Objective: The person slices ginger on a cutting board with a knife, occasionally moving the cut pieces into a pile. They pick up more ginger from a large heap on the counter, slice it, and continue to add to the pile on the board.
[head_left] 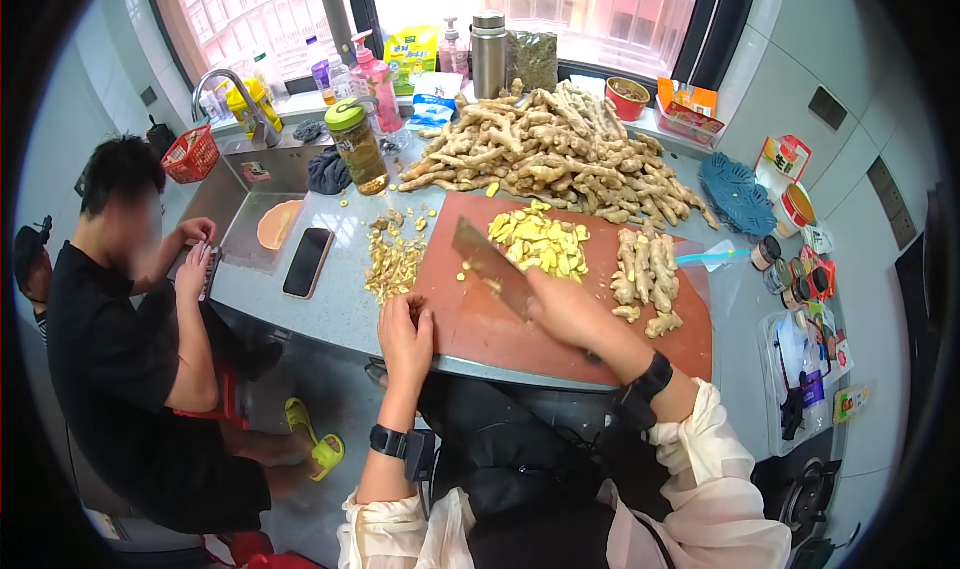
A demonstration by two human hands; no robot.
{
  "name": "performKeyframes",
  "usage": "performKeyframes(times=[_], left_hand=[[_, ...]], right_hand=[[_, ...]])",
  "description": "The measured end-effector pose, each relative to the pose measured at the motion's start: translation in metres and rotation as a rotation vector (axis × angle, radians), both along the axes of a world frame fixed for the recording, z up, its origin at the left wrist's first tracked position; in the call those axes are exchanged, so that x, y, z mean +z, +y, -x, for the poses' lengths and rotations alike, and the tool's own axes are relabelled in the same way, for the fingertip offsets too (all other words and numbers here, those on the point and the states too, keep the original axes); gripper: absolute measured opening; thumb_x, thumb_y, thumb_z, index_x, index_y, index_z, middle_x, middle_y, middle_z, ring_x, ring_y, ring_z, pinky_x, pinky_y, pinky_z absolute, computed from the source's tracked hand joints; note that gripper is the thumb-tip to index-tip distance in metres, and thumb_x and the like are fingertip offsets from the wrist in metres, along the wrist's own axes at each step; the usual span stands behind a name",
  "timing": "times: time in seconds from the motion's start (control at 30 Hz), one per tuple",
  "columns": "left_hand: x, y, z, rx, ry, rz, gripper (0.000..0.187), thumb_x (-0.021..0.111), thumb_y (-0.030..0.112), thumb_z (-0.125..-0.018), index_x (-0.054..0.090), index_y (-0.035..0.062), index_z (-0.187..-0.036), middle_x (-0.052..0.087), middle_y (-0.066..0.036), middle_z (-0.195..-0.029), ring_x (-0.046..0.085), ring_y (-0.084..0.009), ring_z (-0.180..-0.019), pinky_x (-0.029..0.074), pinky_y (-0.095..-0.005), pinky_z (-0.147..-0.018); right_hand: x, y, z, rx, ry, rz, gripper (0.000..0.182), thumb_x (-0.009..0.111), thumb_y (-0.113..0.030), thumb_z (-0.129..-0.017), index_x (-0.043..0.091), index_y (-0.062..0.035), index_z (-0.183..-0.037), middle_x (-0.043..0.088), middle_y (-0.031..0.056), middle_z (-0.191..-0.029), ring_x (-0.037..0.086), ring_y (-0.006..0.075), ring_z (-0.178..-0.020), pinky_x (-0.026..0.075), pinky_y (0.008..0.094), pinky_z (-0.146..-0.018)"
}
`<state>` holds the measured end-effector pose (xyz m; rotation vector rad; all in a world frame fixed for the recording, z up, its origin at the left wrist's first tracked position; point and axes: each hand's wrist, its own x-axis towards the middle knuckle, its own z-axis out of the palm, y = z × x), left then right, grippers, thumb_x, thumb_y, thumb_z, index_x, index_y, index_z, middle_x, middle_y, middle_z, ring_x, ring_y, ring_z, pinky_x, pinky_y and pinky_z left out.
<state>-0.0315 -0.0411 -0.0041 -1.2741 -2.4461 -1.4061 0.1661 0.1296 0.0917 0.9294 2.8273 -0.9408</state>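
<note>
My right hand [558, 312] is closed round the handle of a cleaver [494, 269], whose broad blade hangs over the red-brown cutting board [460, 319]. Beyond the blade lies a heap of yellow ginger slices [540, 241]. To the right on the board sit several whole ginger pieces [648, 269]. My left hand [406, 334] rests at the board's left front edge with its fingers bent; whether it holds anything is hidden. Near it, ginger peelings and scraps [392, 259] are spread on the counter. A large pile of unpeeled ginger [560, 149] rises behind the board.
A phone [308, 262], a green-lidded jar [357, 149] and a sink [270, 174] are on the left. A seated person [130, 369] is at the far left. A steel flask [489, 57] stands behind; a blue basket [738, 193] and small jars [767, 253] are at right.
</note>
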Motion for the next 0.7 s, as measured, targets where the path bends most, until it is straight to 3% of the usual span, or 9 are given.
performKeyframes(times=[0.2, 0.3, 0.37, 0.5, 0.6, 0.63, 0.67, 0.7], left_hand=[[-0.001, -0.002, 0.001, -0.005, 0.022, -0.004, 0.018, 0.07, 0.006, -0.086, 0.065, 0.0016, -0.104, 0.066, -0.015, -0.102, 0.062, -0.0343, -0.101, 0.049, -0.0448, -0.091], [0.001, -0.002, 0.002, -0.021, 0.0, 0.014, 0.018, 0.07, 0.006, -0.087, 0.066, 0.0017, -0.103, 0.066, -0.015, -0.102, 0.062, -0.0343, -0.1, 0.049, -0.0446, -0.09], [0.002, -0.001, 0.003, -0.019, -0.143, 0.006, 0.018, 0.07, 0.007, -0.087, 0.066, 0.0015, -0.104, 0.067, -0.015, -0.103, 0.063, -0.0337, -0.1, 0.05, -0.0436, -0.09], [0.017, 0.01, -0.006, -0.039, -0.214, -0.056, 0.014, 0.068, 0.004, -0.092, 0.067, 0.0016, -0.106, 0.068, -0.013, -0.105, 0.067, -0.0277, -0.098, 0.053, -0.0376, -0.088], [0.043, 0.03, -0.026, -0.134, -0.238, -0.061, 0.015, 0.068, 0.004, -0.092, 0.067, 0.0013, -0.107, 0.068, -0.013, -0.105, 0.067, -0.0286, -0.097, 0.053, -0.0383, -0.087], [0.048, 0.04, -0.032, -0.186, -0.103, -0.051, 0.016, 0.069, 0.006, -0.091, 0.067, 0.0017, -0.106, 0.068, -0.013, -0.104, 0.066, -0.0315, -0.097, 0.052, -0.0405, -0.086], [0.058, 0.05, -0.041, -0.201, -0.102, -0.049, 0.016, 0.069, 0.006, -0.091, 0.067, 0.0017, -0.106, 0.068, -0.013, -0.104, 0.066, -0.0315, -0.097, 0.052, -0.0405, -0.086], [0.07, 0.06, -0.053, -0.29, -0.021, -0.055, 0.017, 0.07, 0.008, -0.091, 0.067, 0.0022, -0.106, 0.069, -0.014, -0.103, 0.066, -0.033, -0.097, 0.052, -0.0418, -0.086]], right_hand=[[-0.008, 0.029, -0.023, -0.106, 0.075, -0.102, 0.027, 0.056, -0.019, -0.097, 0.051, 0.0024, -0.112, 0.067, 0.0328, -0.098, 0.065, 0.0508, -0.097, 0.051, 0.0575, -0.085], [-0.005, 0.019, -0.036, -0.07, 0.122, -0.138, 0.025, 0.057, -0.019, -0.097, 0.051, 0.0009, -0.111, 0.068, 0.0298, -0.096, 0.069, 0.0454, -0.086, 0.053, 0.0542, -0.077], [0.001, 0.01, -0.048, 0.011, 0.118, 0.021, 0.022, 0.057, -0.018, -0.098, 0.051, -0.0005, -0.11, 0.069, 0.0236, -0.091, 0.07, 0.0368, -0.069, 0.054, 0.0486, -0.065], [0.005, 0.005, -0.075, 0.072, 0.082, 0.05, 0.02, 0.056, -0.016, -0.099, 0.051, -0.0005, -0.11, 0.069, 0.0192, -0.086, 0.068, 0.0298, -0.058, 0.053, 0.0445, -0.056], [0.008, 0.003, -0.102, -0.228, 0.246, 0.419, 0.028, 0.059, -0.014, -0.1, 0.055, -0.0022, -0.125, 0.066, 0.0086, -0.078, 0.063, 0.0155, -0.057, 0.051, 0.0338, -0.053], [0.007, 0.003, -0.115, -0.309, 0.359, 0.568, 0.039, 0.06, -0.012, -0.099, 0.054, -0.0024, -0.136, 0.064, 0.004, -0.079, 0.06, 0.0102, -0.059, 0.049, 0.0276, -0.054], [0.005, 0.004, -0.129, -0.323, 0.366, 0.567, 0.039, 0.06, -0.012, -0.099, 0.054, -0.0024, -0.136, 0.064, 0.004, -0.079, 0.06, 0.0102, -0.059, 0.049, 0.0276, -0.054], [0.003, 0.004, -0.144, -0.379, 0.534, 0.622, 0.04, 0.061, -0.012, -0.099, 0.053, -0.0017, -0.137, 0.066, 0.0048, -0.085, 0.061, 0.0108, -0.062, 0.05, 0.0278, -0.053]])
